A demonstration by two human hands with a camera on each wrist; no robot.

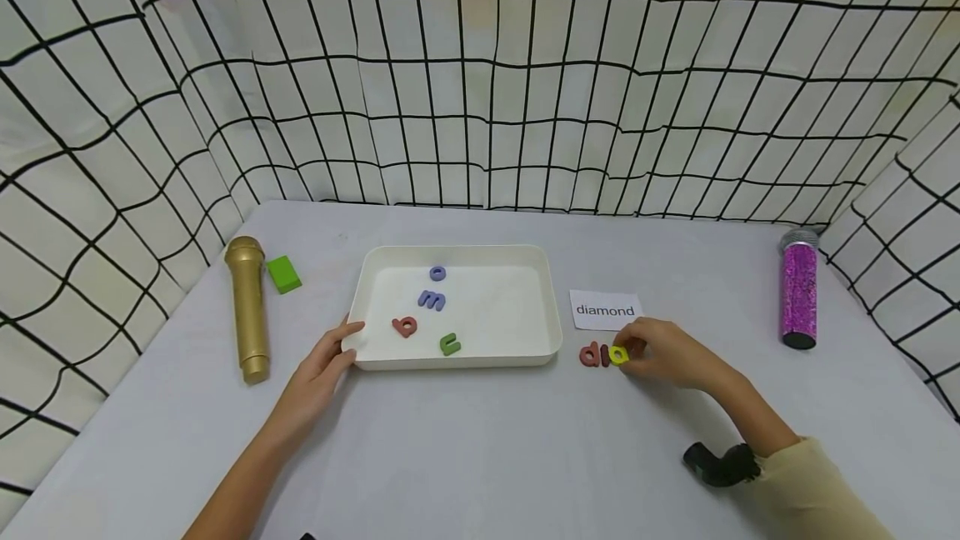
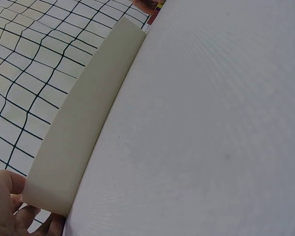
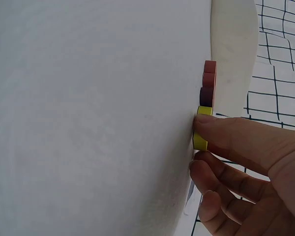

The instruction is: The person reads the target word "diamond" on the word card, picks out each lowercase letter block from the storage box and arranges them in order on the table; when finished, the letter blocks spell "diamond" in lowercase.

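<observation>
My right hand (image 1: pixel 671 354) pinches a yellow letter "a" (image 1: pixel 618 355) on the white table. Left of it in the same row stand a red letter "d" (image 1: pixel 589 355) and a dark red letter "i" (image 1: pixel 605 355). The right wrist view shows the thumb against the yellow letter (image 3: pixel 200 140). Just above the row lies a white card (image 1: pixel 606 309) printed "diamond". With its thumb and fingers my left hand (image 1: pixel 318 369) grips the near left corner of a white tray (image 1: pixel 457 362). Inside are a blue "o" (image 1: pixel 437 273), blue "m" (image 1: pixel 431 300), red letter (image 1: pixel 405 326) and green "n" (image 1: pixel 450 344).
A gold microphone-shaped tube (image 1: pixel 251 311) and a green block (image 1: pixel 284 274) lie at the left. On the right is a glittery purple tube (image 1: pixel 799 290) with a silver top. Black netting (image 1: pixel 487 115) over white cloth walls the table's back and sides.
</observation>
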